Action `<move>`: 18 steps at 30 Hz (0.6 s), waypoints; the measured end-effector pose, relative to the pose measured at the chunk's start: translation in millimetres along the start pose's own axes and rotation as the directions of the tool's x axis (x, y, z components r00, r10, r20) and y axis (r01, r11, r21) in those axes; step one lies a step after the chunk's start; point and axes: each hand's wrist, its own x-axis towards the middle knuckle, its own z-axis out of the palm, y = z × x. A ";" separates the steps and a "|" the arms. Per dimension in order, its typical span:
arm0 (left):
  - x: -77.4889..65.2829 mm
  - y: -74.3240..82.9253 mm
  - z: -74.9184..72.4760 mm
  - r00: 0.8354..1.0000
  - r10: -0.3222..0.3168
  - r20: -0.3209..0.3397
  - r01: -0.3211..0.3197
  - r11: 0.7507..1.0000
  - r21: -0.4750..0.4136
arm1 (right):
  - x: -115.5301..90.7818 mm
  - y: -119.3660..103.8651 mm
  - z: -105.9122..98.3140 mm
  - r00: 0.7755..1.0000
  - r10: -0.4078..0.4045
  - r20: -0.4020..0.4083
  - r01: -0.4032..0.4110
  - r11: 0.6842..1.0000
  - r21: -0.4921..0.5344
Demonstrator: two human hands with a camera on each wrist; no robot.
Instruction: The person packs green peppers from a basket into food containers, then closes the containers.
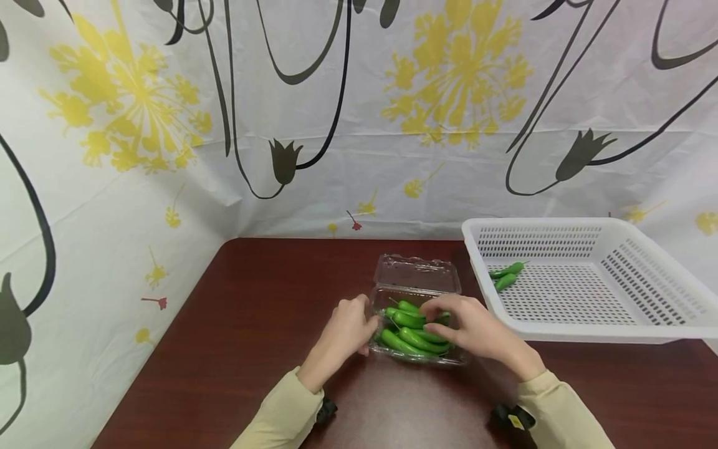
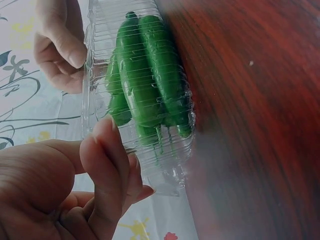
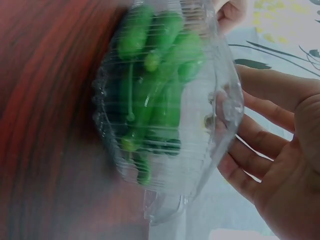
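Note:
A clear plastic clamshell box (image 1: 457,360) sits on the table with its lid (image 1: 416,273) folded back. Several green chili peppers (image 1: 405,342) lie in it, mostly side by side. My left hand (image 1: 349,325) grips the box's left side, its thumb and fingertips at the rim in the left wrist view. Over the box's right side, my right hand (image 1: 477,325) reaches in with bent fingers, thumb and index finger apart above the peppers. Through the plastic in the right wrist view, its fingertips (image 3: 220,107) show blurred at the wall.
A white perforated basket (image 1: 566,330) stands at the right, just beyond the right hand, with a few green chili peppers (image 1: 507,282) in its left corner. The dark red-brown table (image 1: 269,312) meets a white patterned cloth (image 1: 359,168) at the back and left.

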 end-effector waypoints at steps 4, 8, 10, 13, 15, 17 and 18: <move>0.0 0.0 -0.2 1.000 0.005 -0.005 -0.005 1.000 0.000 | -0.8 1.5 -4.0 0.999 -0.013 -0.050 0.013 1.000 -0.012; -0.3 0.3 -0.7 1.000 0.006 -0.006 -0.006 1.000 0.004 | -1.3 2.5 -8.3 0.997 -0.011 -0.078 0.011 1.000 -0.002; -0.3 0.4 -0.7 1.000 0.005 -0.005 -0.005 1.000 0.005 | -1.0 2.4 -10.1 0.996 -0.011 -0.088 0.012 1.000 0.005; -0.1 0.5 -0.6 1.000 0.001 -0.004 -0.001 1.000 0.004 | 0.3 1.8 -12.5 0.994 -0.025 -0.107 0.024 1.000 -0.006; 0.0 0.4 -0.3 1.000 0.000 -0.004 0.000 1.000 0.002 | 1.3 1.2 -14.1 0.992 -0.041 -0.121 0.039 0.999 -0.021; -0.1 0.3 -0.1 1.000 -0.001 -0.005 0.001 1.000 -0.002 | 1.8 0.8 -15.8 0.990 -0.051 -0.134 0.046 0.998 -0.036; -0.1 0.2 0.0 1.000 -0.001 -0.005 0.001 1.000 -0.002 | 1.8 0.7 -16.7 0.989 -0.052 -0.138 0.047 0.998 -0.040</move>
